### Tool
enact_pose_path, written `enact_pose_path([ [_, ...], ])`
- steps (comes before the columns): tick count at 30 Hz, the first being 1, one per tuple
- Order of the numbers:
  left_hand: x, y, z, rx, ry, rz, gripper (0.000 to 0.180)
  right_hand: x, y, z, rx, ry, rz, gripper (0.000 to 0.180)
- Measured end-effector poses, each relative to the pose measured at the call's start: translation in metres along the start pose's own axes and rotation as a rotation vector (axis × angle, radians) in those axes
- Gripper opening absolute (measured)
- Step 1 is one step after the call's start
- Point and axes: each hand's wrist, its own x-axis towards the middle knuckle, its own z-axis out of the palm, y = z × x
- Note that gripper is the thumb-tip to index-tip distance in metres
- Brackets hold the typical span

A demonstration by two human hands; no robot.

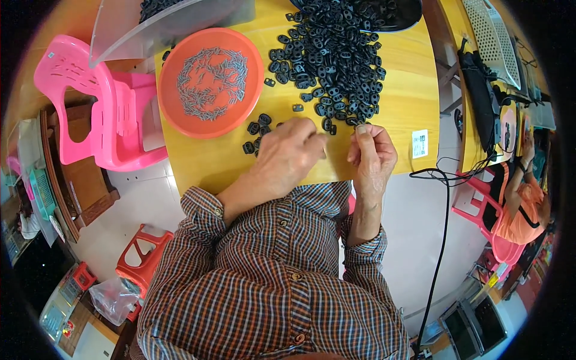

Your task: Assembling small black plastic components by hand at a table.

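A large heap of small black two-hole plastic cord locks [336, 66] covers the table's far middle. My left hand [291, 150] is over the table's near edge, its fingers curled and partly blurred by motion. What those fingers hold, if anything, is hidden. Just right of it, my right hand [373, 156] pinches thumb and fingertips together at the heap's near end. Whatever is between them is too small to make out. A smaller group of cord locks [259, 127] lies beside my left hand. Farther left, an orange-red round tray [170, 96] holds many small grey metal springs [210, 81].
A clear plastic bin [198, 30] stands at the far left, and a black tray [408, 18] behind the heap. Right are a white label [420, 144] and a hanging black cable [445, 222]. A pink chair [114, 114] stands left; another person [522, 210] sits far right.
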Motion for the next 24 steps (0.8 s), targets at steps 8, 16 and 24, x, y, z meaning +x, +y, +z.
enact_pose_path([
  [8,-0.006,-0.003,0.012,0.064,-0.110,0.074,0.019,-0.002,0.001,0.001,0.013,-0.011,-0.008,0.015],
  [16,-0.005,-0.009,0.011,-1.069,-0.015,-0.474,0.025,-0.001,0.004,-0.002,0.077,-0.071,0.018,0.014],
  [24,-0.003,-0.011,0.005,-1.201,-0.023,-0.546,0.024,-0.002,0.009,-0.001,0.182,-0.142,0.022,0.011],
])
